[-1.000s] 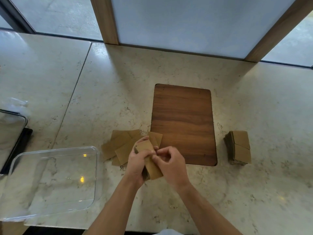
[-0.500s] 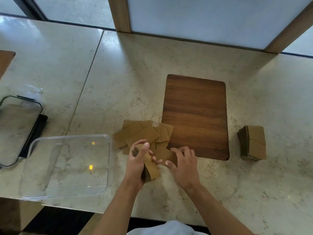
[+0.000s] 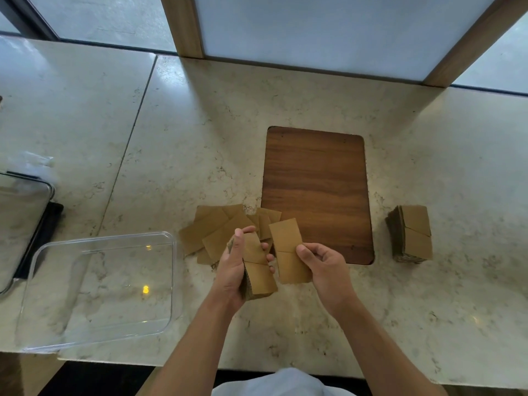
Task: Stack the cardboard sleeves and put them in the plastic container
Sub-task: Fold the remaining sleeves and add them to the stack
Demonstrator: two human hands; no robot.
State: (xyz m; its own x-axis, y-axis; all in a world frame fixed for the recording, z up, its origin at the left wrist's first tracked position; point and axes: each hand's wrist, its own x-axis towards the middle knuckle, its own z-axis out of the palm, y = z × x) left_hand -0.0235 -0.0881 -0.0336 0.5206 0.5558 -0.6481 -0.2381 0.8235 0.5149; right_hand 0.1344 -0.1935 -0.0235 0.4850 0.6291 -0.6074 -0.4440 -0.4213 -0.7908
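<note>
My left hand [image 3: 233, 271] grips a thick stack of brown cardboard sleeves [image 3: 258, 270] just above the counter. Right beside it, my right hand [image 3: 325, 264] pinches a single flat sleeve [image 3: 287, 247] by its right edge, held apart from the stack. Several loose sleeves [image 3: 213, 228] lie fanned on the marble behind my left hand. A second neat stack of sleeves [image 3: 414, 234] rests on the counter at the right. The clear plastic container [image 3: 105, 241] sits at the front left with nothing in it.
A dark wooden board [image 3: 314, 181] is set into the marble counter [image 3: 200, 124] behind my hands. At the far left lie a clear lid [image 3: 20, 215] on something black and a crumpled plastic wrapper [image 3: 37, 160]. The counter's front edge runs just below the container.
My right hand reached down to the loose pile and has lifted one sleeve off it, now holding it beside the stack. My left hand kept its stack. The view shifted slightly.
</note>
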